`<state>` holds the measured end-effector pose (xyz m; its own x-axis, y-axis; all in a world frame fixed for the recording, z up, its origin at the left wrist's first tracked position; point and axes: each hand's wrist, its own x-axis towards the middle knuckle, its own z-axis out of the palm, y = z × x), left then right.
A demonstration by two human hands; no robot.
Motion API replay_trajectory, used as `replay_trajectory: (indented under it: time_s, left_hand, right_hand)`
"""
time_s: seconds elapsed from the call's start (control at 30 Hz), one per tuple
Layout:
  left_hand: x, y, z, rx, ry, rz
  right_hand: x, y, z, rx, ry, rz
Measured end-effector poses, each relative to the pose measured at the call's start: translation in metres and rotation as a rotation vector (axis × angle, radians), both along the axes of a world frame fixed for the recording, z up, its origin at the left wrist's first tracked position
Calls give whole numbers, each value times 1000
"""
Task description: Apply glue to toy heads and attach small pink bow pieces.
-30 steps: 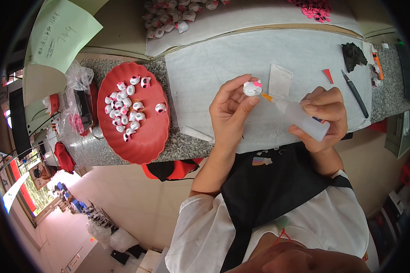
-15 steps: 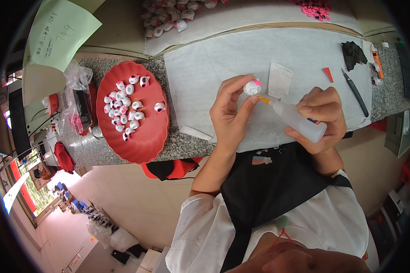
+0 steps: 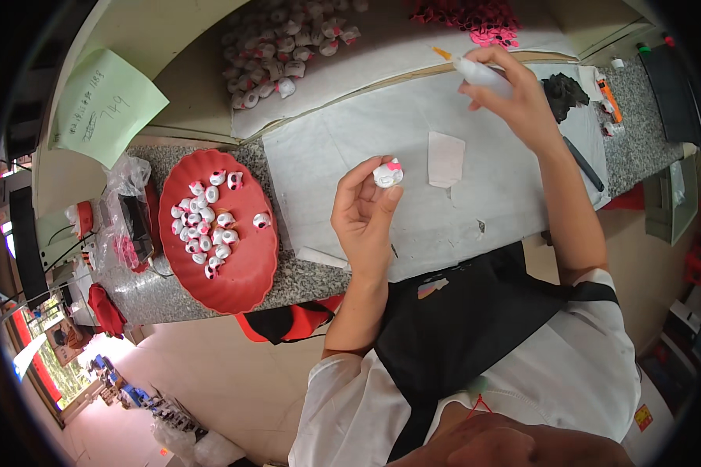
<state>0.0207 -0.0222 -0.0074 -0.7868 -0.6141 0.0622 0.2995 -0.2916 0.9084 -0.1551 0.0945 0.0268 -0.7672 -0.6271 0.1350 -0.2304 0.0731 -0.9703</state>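
Note:
Between the thumb and fingers of my left hand [image 3: 364,212] is a small white cat-head figure [image 3: 388,173] with a pink bow. My right hand [image 3: 514,97] grips a translucent squeeze bottle [image 3: 481,75], whose thin orange tip [image 3: 442,54] points left, well apart from the figure. That hand is raised over the far side of the table, close to a heap of small pink pieces [image 3: 494,31]. A white paper sheet [image 3: 311,132] lies under both hands. On it, between them, rests a pale paper square [image 3: 446,159].
To the left, a red scalloped tray [image 3: 241,282] holds many finished-looking white heads [image 3: 204,226]. More white heads [image 3: 288,43] are piled on the back shelf. At right are a dark knife [image 3: 584,163], a crumpled black cloth [image 3: 565,95] and an orange item [image 3: 610,101].
The bottle tip was at the figure; my right hand has carried the bottle away toward the far pink pieces. My left hand still holds the figure, slightly lower and to the left in view.

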Motion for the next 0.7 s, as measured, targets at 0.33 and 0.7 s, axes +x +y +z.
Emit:
replay_trajectory:
  time_s: [0.33, 0.7]
  left_hand:
    - [1, 4, 2, 42, -11, -23]
    - [-3, 3, 0, 31, -16, -27]
  right_hand:
    - [-93, -59, -37, 415, 1293, -121]
    - [-64, -42, -21, 458, 590, -133]
